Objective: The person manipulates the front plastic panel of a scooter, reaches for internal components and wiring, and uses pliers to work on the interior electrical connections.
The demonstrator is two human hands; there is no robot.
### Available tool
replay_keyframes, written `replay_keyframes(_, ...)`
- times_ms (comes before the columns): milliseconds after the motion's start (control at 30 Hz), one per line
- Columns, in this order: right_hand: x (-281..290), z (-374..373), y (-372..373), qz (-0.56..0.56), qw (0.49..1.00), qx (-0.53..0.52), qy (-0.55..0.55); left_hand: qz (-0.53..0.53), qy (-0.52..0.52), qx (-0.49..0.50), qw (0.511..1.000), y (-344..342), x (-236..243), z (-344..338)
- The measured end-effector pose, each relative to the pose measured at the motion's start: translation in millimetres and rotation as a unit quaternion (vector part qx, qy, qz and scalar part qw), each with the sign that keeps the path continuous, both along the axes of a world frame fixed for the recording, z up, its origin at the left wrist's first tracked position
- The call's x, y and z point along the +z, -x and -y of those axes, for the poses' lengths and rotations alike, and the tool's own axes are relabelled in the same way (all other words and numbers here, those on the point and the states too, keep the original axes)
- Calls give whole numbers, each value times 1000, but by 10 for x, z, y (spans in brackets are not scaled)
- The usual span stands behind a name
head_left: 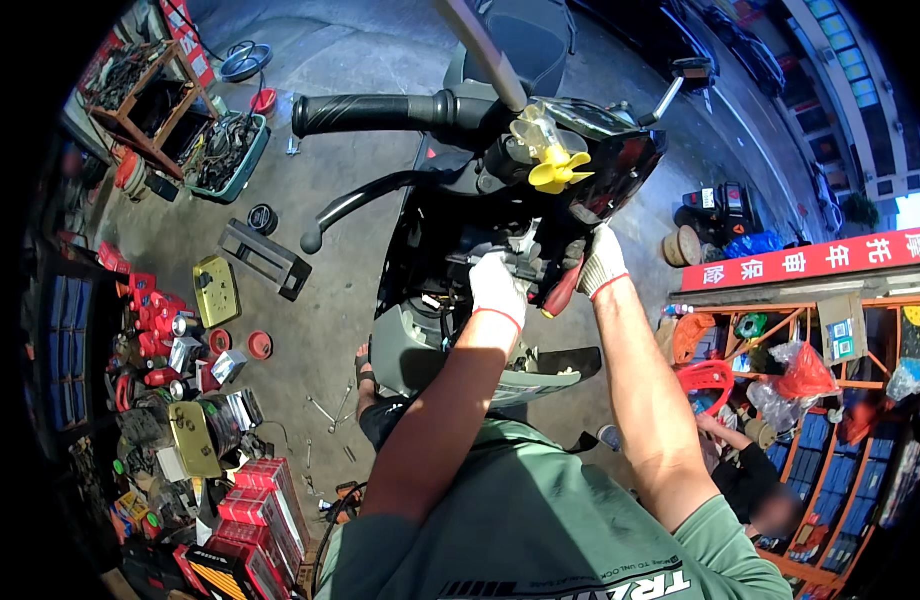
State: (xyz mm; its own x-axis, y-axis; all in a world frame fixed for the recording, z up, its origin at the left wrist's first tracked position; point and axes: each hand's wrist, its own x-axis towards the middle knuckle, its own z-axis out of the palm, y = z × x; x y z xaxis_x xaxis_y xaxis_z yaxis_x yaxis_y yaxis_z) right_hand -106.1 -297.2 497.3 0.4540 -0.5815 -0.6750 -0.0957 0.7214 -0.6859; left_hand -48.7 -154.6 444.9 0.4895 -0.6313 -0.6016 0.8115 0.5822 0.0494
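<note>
In front of me stands a scooter with its front opened up, dark wiring and parts showing inside. My left hand [498, 286], in a white knit glove, reaches into the opening at a grey metal part [524, 240]; its fingertips are hidden. My right hand [605, 262], gloved too, is at the right edge of the opening below the dark headset cover [620, 160], fingers largely hidden. Beside its inner edge is a red screwdriver handle [563, 291]; whether the hand grips it I cannot tell. Above are the black handlebar grip [370, 114], the brake lever [365, 195] and a yellow toy propeller [558, 170].
A grey-green panel [410, 345] of the scooter is close to my body. Wrenches [332, 412] lie on the floor at left, near a black bracket [265, 260], cans and red boxes [265, 490]. Orange shelves [795, 310] stand at right, where another person [745, 470] is close by.
</note>
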Motion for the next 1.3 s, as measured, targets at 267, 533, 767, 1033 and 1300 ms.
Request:
replay_keyframes(267,-303,116,-18,52,998,-23,5,-47,61,-24,997,91,149,-228)
replay_keyframes(533,-111,23,65,23,999,-35,-16,-31,110,-28,993,129,457,-383)
replay_keyframes(767,-88,1,59,17,999,-27,-17,6,95,-37,995,157,480,-414)
replay_keyframes(1033,-117,11,69,6,999,-34,-7,35,-7,-66,997,176,184,-329)
replay_keyframes(1300,-31,-38,56,9,998,-54,-11,82,-59,-62,993,224,203,-240)
